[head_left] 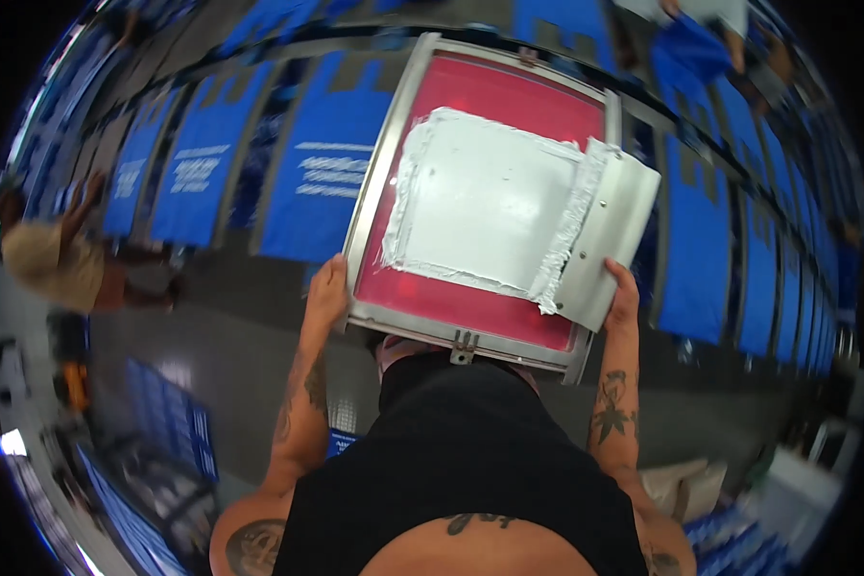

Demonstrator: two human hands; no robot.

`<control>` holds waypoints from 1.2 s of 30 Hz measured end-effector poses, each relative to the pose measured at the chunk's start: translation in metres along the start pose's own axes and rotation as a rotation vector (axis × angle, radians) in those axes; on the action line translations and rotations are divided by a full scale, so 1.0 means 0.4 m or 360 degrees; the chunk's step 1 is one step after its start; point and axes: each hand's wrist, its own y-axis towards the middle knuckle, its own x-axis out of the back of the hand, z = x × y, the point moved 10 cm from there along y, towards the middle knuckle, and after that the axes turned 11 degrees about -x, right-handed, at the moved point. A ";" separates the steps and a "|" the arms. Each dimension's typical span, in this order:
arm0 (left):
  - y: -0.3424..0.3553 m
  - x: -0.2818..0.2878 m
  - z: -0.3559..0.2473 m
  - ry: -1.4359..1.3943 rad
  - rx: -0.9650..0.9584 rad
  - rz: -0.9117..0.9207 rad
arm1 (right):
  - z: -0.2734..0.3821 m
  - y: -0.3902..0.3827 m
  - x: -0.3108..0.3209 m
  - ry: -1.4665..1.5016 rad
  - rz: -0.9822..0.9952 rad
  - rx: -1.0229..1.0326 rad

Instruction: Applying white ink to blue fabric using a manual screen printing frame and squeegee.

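Between my two hands is a screen printing frame (372,192) with a silver metal rim and a red mesh. White ink (490,206) covers a large block in the middle of the mesh, with thick ridges round its edges. A metal squeegee (610,240) lies along the right side, its inner edge coated in white ink. My left hand (328,288) grips the frame's lower left rim, fingers wrapped beneath it. At the lower right, my right hand (623,296) is closed round the squeegee's outer edge; whether it also holds the frame there is hidden.
Blue printed fabric pieces (322,154) lie on flat boards in a long row behind the frame, with more blue pieces (696,240) to the right. A person (58,264) stands at the far left. Another person's hand (736,48) is near blue cloth (689,58) at top right.
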 end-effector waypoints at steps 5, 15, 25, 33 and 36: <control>0.005 0.003 0.047 0.0222 0.0230 0.0140 | 0.040 -0.044 -0.033 0.0010 -0.0040 0.0009; 0.005 0.022 -0.027 0.0348 0.0170 0.0131 | 0.036 -0.017 -0.023 -0.0058 0.0018 0.0035; -0.008 -0.003 0.091 0.0382 0.0262 0.0201 | 0.003 -0.007 -0.048 0.0036 0.0205 -0.0172; -0.010 -0.053 0.088 0.0314 0.0294 0.0131 | -0.027 0.016 -0.023 0.0162 0.0240 -0.0246; -0.038 -0.026 0.105 0.0325 0.0305 0.0002 | -0.052 0.020 -0.060 0.0186 0.0290 -0.0263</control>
